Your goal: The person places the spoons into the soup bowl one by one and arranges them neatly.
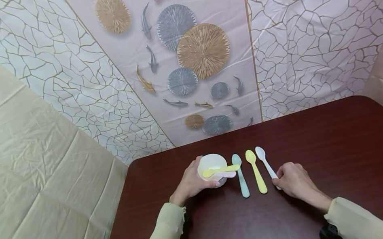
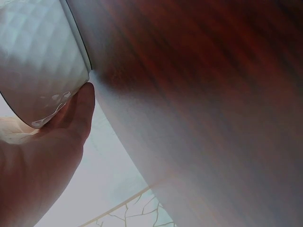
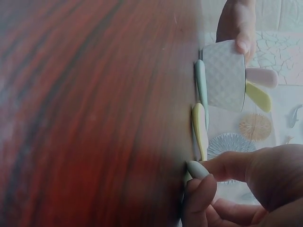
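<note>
If I go by what's in the white bowl, this looks a bit under halfway: a yellow spoon and a pink spoon are in, handles poking over its right rim. Three are left on the tabletop, rowed up right of the bowl: light-blue spoon nearest it, then another yellow spoon, then the white spoon on the far right. The left grip is wrapped around the bowl's left side; the right grip pinches the white spoon's near end, can't tell if it's lifted at all. Count: one bowl, five spoons (two yellow, one each pink, light-blue, white).
</note>
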